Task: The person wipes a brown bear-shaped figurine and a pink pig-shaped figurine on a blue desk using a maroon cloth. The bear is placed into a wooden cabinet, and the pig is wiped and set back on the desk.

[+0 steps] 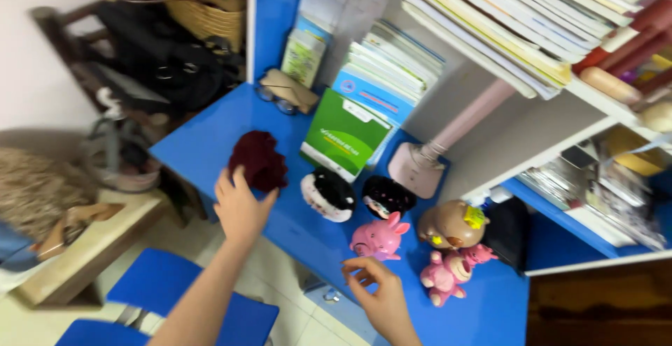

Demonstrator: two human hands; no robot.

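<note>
My left hand (240, 206) reaches onto the blue desk (203, 143) and touches a dark red fluffy scrunchie (257, 160) with its fingertips; whether it grips it is unclear. My right hand (378, 293) hovers near the desk's front edge with curled, parted fingers, holding nothing, just below a pink pig figure (379, 238). A black and white fluffy item (328, 193) and a black one (386, 196) lie between the hands.
A green booklet (344, 139) leans on stacked books (386, 69). A pink lamp base (416, 167), a brown toy (451, 225), another pink pig (448, 274), glasses (276, 99), shelves of books (504, 17), a blue chair (168, 297) and bags (161, 52) surround the desk.
</note>
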